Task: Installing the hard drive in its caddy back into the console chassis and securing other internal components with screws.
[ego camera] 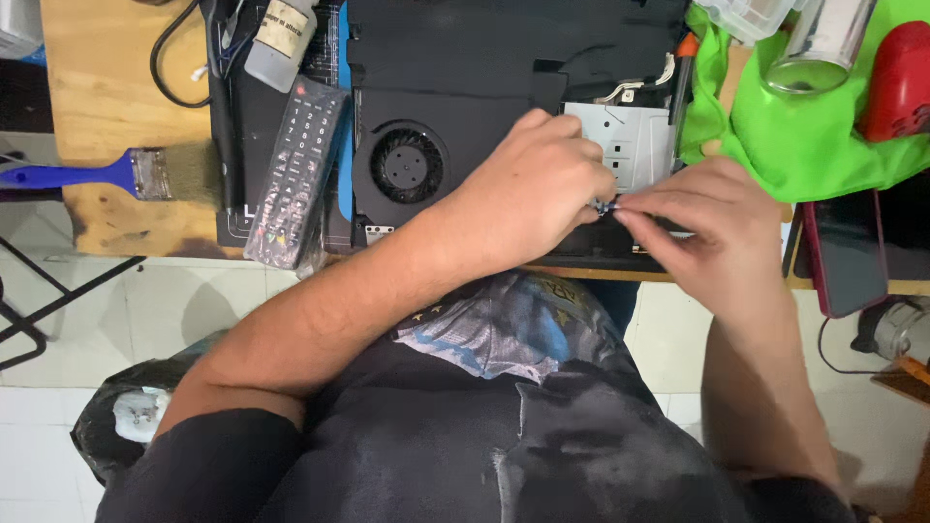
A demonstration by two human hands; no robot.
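Note:
An opened black device [455, 58] with a round fan [408, 163] and a silver metal bracket [625, 145] lies on the wooden table [92, 68]. My left hand [538, 189] and my right hand [712, 228] meet over its front edge. Both pinch a small thin part [606, 205] between their fingertips, just below the bracket. What the part is I cannot tell.
A black remote control [295, 169] in clear wrap lies left of the fan. A blue-handled paintbrush [116, 174] is at the far left. A bright green cloth [804, 126], a red tool [899, 82], a glass jar [821, 44] and a dark phone [845, 254] sit right.

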